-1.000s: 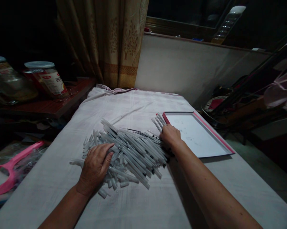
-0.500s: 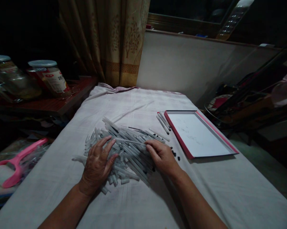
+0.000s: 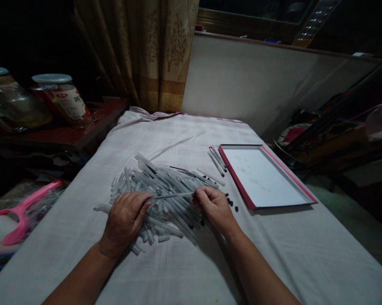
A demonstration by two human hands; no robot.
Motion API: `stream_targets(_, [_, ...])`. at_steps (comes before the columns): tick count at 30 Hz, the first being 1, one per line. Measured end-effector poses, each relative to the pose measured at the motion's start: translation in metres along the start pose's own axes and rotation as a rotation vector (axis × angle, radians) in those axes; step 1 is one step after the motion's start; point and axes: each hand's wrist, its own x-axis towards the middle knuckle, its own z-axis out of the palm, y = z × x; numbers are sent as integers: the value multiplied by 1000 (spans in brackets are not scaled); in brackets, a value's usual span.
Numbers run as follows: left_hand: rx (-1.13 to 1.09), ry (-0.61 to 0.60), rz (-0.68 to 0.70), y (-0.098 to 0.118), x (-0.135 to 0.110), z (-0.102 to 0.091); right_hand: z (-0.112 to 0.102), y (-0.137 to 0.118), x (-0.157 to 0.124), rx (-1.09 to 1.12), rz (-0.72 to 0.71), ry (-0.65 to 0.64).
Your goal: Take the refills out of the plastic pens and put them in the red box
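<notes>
Over a heap of clear plastic pen parts, a slim greyish pen barrel spans the gap between both hands. Its left end is pinched by my left hand, thumb and fingers together. My right hand grips the other end, with the fingertips partly hidden behind the thumb. Whether a refill sits inside the barrel I cannot tell. Short translucent caps lie in the near part of the heap, and dark thin refills at its far side. Small black plugs are scattered just right of my right hand.
Several pens lie side by side next to a shallow red-edged box lid on the white tablecloth. At left, jars stand on a dark wooden cabinet, with a pink plastic handle lower down.
My left hand has closed from spread fingers onto the left end of the pen barrel. My right hand keeps its grip on the other end, almost in place.
</notes>
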Motion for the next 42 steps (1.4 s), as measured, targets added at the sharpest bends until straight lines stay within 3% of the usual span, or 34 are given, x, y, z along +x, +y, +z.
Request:
stream_targets(10, [-26,-36,9,-1,-2,-2,-8,-3,-4,-102,-198,24])
stream_targets(16, [-56,-69,-49,0,-3,-2,-9,-3,-2,-75,-39,39])
stream_targets(22, [-71,-64,-30,1,-2,-1,-11,-7,-2,-71,-99,21])
stream_targets(42, [-73,-75,-44,1,-3,-1,-10,-5,-1,-46,-62,23])
